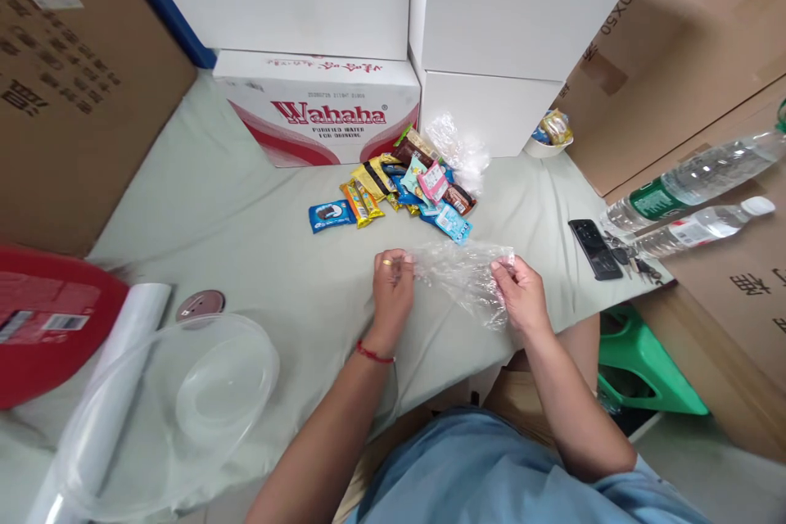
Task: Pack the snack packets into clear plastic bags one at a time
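Note:
A clear plastic bag [458,272] is stretched between my two hands, just above the cloth-covered table. My left hand [394,288] pinches its left end between thumb and fingers. Its right edge is gripped by my right hand [519,291], thumb on top. The bag looks flat and crumpled, with nothing visible inside. Just beyond it lies a pile of small wrapped snacks [374,178] in yellow, blue, pink and brown packets. Behind the pile, against a white box, sits a bunch of crumpled clear plastic [458,151].
A Wahaha water carton [332,110] and white boxes [491,110] stand at the back. To the left are a clear plastic basin [264,393], a white roll [147,319] and a red container [61,319]. Rightward lie a phone [594,249], keys [632,255] and two water bottles [693,180].

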`<state>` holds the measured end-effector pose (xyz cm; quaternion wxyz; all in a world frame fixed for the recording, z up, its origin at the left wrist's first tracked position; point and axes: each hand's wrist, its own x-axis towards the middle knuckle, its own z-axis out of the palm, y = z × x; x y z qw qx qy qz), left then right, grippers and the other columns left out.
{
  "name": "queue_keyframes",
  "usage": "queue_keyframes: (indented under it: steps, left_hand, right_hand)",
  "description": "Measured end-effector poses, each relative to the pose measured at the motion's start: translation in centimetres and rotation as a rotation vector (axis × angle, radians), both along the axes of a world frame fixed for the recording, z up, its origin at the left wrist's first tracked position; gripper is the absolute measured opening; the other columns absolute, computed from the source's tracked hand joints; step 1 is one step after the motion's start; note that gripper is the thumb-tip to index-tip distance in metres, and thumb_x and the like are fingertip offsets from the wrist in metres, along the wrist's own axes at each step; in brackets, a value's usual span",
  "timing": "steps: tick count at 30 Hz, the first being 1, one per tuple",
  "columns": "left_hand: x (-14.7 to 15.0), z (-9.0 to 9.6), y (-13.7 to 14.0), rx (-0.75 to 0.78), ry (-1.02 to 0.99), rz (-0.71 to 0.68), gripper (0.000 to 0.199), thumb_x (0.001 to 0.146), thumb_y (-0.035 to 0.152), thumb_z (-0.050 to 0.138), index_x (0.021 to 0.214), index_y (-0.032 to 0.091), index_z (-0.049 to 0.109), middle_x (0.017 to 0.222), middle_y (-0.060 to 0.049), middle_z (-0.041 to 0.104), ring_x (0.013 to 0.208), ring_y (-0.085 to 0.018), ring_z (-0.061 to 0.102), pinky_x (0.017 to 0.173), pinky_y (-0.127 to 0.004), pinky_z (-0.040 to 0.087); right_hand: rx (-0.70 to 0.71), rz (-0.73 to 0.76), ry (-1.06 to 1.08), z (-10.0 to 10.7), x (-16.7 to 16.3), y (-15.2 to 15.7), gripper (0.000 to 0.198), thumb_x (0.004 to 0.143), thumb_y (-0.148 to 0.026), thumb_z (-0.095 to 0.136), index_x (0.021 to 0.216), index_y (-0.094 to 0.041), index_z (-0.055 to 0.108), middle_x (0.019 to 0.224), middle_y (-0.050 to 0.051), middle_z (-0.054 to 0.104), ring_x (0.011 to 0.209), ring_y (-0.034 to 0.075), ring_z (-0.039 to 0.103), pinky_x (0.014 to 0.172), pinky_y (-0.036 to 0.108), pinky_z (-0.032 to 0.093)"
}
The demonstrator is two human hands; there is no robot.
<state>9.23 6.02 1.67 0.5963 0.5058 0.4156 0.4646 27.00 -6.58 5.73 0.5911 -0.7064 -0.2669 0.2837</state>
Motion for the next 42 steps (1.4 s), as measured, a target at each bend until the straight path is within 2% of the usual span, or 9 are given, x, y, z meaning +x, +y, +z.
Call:
queue_keyframes:
  steps: [4,9,17,20,23,26,32,37,42]
  left_hand:
    - [-0.8,0.7,1.3,-0.429,-0.341,-0.113,0.035,0.078,0.040,0.075,0.093,0.025,0.047,0.104,0.002,0.061,0.080,-0.014,0.069,0.064,-0.026,0.058]
    - [-1.2,1.5,2.1,-0.627,-0.353,-0.194,0.041,0.085,0.058,0.069,0.100,0.021,0.058,0.098,-0.002,0.066,0.067,-0.014,0.069,0.046,-0.023,0.052]
    - [-1.1,1.2,2.3,-0.606,-0.314,-0.287,0.046,0.074,0.036,0.087,0.107,0.023,0.058,0.095,0.000,0.073,0.066,-0.012,0.069,0.057,-0.023,0.056]
    - [-1.4,1.5,2.2,-0.674,-0.338,-0.405,0.050,0.077,0.055,0.083,0.108,0.021,0.063,0.089,-0.004,0.075,0.061,-0.014,0.066,0.049,-0.023,0.050]
    - [-1.6,1.9,1.7,-0.711,-0.313,-0.695,0.065,0.079,0.075,0.073,0.112,0.019,0.068,0.091,-0.010,0.078,0.048,-0.011,0.054,0.039,-0.023,0.036]
    - [-1.6,1.9,1.1,-0.660,-0.260,-0.829,0.068,0.078,0.077,0.075,0.112,0.018,0.073,0.083,-0.010,0.077,0.045,-0.008,0.043,0.040,-0.022,0.024]
    - [-1.7,1.5,0.9,-0.428,-0.236,-0.587,0.040,0.062,0.041,0.097,0.078,0.017,0.069,0.070,0.002,0.062,0.061,-0.009,0.053,0.058,-0.021,0.040]
    - [-1.9,2.2,0.9,-0.405,-0.391,-0.512,0.051,0.058,0.028,0.100,0.090,0.022,0.061,0.086,0.004,0.063,0.079,-0.013,0.064,0.080,-0.030,0.058]
    - [-1.9,2.0,1.5,-0.544,-0.440,-0.389,0.045,0.076,0.050,0.088,0.103,0.022,0.066,0.100,-0.002,0.067,0.080,-0.014,0.066,0.059,-0.022,0.052]
  right_hand:
    - [0.001,-0.020,0.080,0.9,1.2,-0.9,0.045,0.075,-0.061,0.084,0.086,-0.023,0.064,0.060,-0.006,0.050,0.047,0.010,0.038,0.039,0.024,0.027]
    - [-0.006,-0.018,0.130,1.2,1.7,-1.9,0.049,0.071,-0.063,0.087,0.086,-0.022,0.064,0.060,-0.006,0.051,0.044,0.008,0.035,0.036,0.023,0.024]
    - [-0.047,0.059,0.147,1.4,2.1,-3.1,0.051,0.071,-0.065,0.087,0.084,-0.022,0.062,0.058,-0.006,0.052,0.042,0.007,0.036,0.034,0.021,0.024]
    - [-0.068,0.065,0.153,1.9,2.4,-3.8,0.051,0.071,-0.065,0.087,0.085,-0.023,0.062,0.058,-0.007,0.052,0.041,0.006,0.034,0.034,0.020,0.023]
    - [-0.076,0.081,0.166,2.1,2.6,-4.3,0.052,0.071,-0.065,0.087,0.085,-0.022,0.062,0.057,-0.007,0.052,0.040,0.006,0.033,0.033,0.020,0.021]
    - [-0.079,0.141,0.166,1.9,2.7,-4.5,0.049,0.073,-0.064,0.087,0.085,-0.022,0.064,0.057,-0.006,0.053,0.039,0.006,0.033,0.034,0.021,0.021]
    - [-0.123,0.200,0.155,1.6,3.3,-4.4,0.048,0.074,-0.063,0.086,0.086,-0.022,0.067,0.057,-0.006,0.054,0.039,0.006,0.034,0.034,0.021,0.022]
    - [-0.120,0.193,0.140,1.6,3.9,-4.5,0.047,0.075,-0.063,0.086,0.086,-0.021,0.067,0.058,-0.006,0.055,0.040,0.007,0.034,0.035,0.021,0.022]
    - [-0.107,0.173,0.112,1.3,4.1,-4.6,0.047,0.075,-0.063,0.085,0.087,-0.021,0.067,0.058,-0.005,0.054,0.041,0.007,0.036,0.035,0.021,0.024]
